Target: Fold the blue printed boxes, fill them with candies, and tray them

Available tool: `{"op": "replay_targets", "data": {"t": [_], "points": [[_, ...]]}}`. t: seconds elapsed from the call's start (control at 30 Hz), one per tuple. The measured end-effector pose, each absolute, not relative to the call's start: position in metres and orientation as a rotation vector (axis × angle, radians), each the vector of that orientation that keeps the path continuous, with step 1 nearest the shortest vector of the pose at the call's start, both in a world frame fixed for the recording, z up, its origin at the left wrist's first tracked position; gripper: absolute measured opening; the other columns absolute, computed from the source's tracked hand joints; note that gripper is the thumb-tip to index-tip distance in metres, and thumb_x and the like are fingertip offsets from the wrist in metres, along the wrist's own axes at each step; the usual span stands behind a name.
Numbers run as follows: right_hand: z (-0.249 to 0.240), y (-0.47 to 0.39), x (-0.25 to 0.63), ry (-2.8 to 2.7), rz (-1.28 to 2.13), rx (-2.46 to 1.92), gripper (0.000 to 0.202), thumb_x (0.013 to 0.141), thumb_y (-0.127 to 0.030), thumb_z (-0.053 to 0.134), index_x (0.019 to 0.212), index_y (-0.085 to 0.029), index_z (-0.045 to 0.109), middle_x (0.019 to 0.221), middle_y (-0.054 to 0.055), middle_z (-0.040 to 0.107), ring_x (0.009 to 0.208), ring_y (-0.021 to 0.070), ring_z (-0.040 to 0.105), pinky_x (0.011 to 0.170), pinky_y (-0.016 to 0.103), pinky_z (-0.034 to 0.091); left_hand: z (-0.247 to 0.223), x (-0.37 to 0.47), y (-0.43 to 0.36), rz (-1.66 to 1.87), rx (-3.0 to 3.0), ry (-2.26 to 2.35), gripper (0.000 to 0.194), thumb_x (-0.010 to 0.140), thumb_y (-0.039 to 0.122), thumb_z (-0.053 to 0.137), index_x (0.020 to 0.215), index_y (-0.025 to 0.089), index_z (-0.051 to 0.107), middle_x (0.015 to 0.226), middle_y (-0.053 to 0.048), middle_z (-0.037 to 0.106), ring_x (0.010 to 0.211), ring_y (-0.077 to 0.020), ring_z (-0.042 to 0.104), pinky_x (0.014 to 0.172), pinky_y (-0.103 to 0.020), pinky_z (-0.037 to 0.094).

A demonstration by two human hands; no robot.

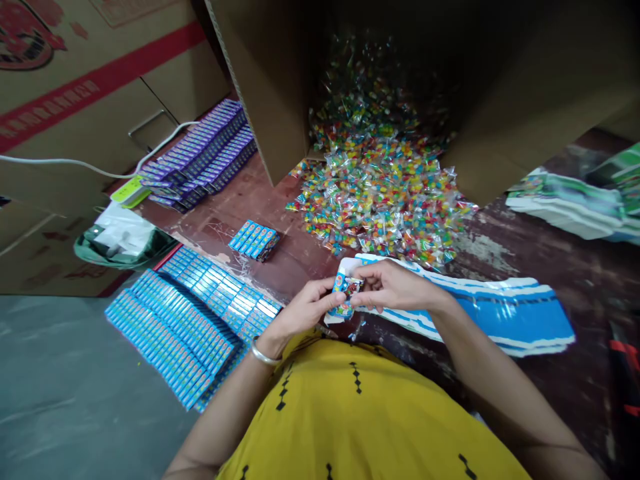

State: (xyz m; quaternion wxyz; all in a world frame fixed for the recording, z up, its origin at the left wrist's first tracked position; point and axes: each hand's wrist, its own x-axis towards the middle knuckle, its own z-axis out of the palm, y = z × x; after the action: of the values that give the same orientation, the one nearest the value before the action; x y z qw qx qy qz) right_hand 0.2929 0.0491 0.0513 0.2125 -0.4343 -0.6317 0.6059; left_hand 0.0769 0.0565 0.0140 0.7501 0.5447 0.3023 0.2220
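Hands (353,295) pinch small blue box (342,293) near table's (280,267) near edge; bare tabletop left, beyond.

At ten o'clock stands a large cardboard carton (60,200) with a diagonal red stripe, printed lettering and a round emblem. A white cable (70,162) crosses in front of it and bends up toward the purple printed boxes (200,157), packed in slanting rows on the table (215,217), also at ten. At nine o'clock, a lime-green and white plastic case (131,192) lies just beside those rows; below it sits a dark green bag (97,253) with crumpled white plastic (125,230) in its mouth. Grey floor (65,387) shows at eight. A blurred red-and-black object (625,373) is at four o'clock.
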Motion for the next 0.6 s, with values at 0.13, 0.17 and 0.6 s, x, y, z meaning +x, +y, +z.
{"op": "replay_targets", "data": {"t": [0.13, 0.17, 0.6], "points": [[0.040, 0.046, 0.281, -1.392, 1.293, -1.325, 0.026, 0.077, -0.041, 0.073, 0.091, -0.022, 0.064, 0.071, -0.002, 0.062, 0.063, 0.0139, 0.058, 0.055, 0.024, 0.045, 0.006, 0.084, 0.055, 0.734, 1.071, 0.785, 0.035, 0.085, 0.036, 0.065, 0.115, 0.018, 0.068, 0.101, -0.005, 0.072, 0.089, -0.0196, 0.064, 0.082, -0.030, 0.049], [0.036, 0.044, 0.276, -1.354, 1.215, -1.345, 0.026, 0.076, -0.041, 0.074, 0.089, -0.022, 0.064, 0.072, -0.002, 0.062, 0.066, 0.0141, 0.057, 0.056, 0.024, 0.045, 0.004, 0.086, 0.054, 0.808, 1.042, 0.822, 0.034, 0.084, 0.036, 0.067, 0.113, 0.017, 0.068, 0.101, -0.005, 0.072, 0.090, -0.0195, 0.064, 0.083, -0.030, 0.050], [0.007, 0.033, 0.241, -1.168, 0.836, -1.352, 0.036, 0.084, -0.037, 0.065, 0.119, -0.027, 0.063, 0.083, 0.000, 0.061, 0.071, 0.0164, 0.055, 0.068, 0.030, 0.047, 0.010, 0.095, 0.045, 1.053, 1.280, 1.056, 0.055, 0.082, 0.032, 0.069, 0.133, 0.024, 0.050, 0.108, -0.006, 0.065, 0.087, -0.0156, 0.065, 0.079, -0.028, 0.054]]}}
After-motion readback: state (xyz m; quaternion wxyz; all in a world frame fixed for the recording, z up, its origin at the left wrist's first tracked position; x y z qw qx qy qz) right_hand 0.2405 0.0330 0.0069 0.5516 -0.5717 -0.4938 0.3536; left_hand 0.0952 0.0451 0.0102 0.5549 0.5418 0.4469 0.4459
